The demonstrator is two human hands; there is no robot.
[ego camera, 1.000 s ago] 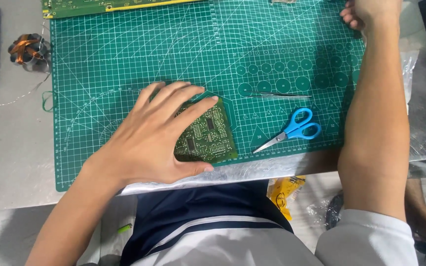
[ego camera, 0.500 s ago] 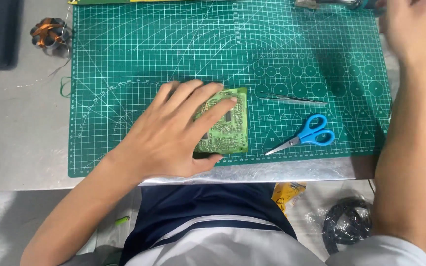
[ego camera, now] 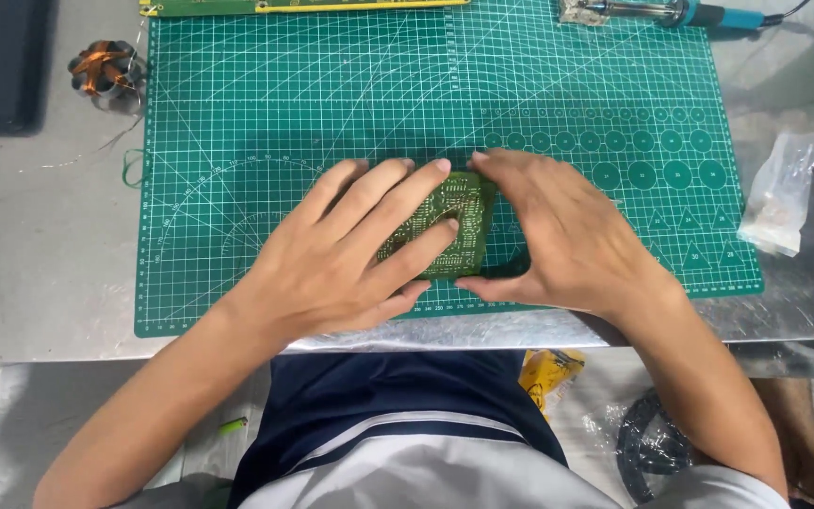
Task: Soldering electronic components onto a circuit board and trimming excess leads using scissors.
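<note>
One circuit board (ego camera: 459, 221), two hands (ego camera: 350, 254) touching it

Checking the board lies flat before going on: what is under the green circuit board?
The circuit board lies on the green cutting mat, which rests on the grey table. The left hand covers its left part, the right hand touches its right edge; anything beneath is hidden.

Green circuit board (ego camera: 461, 221) — gridded green mat (ego camera: 332, 94)

Green circuit board (ego camera: 463, 219) flat on mat (ego camera: 237, 141)
</note>
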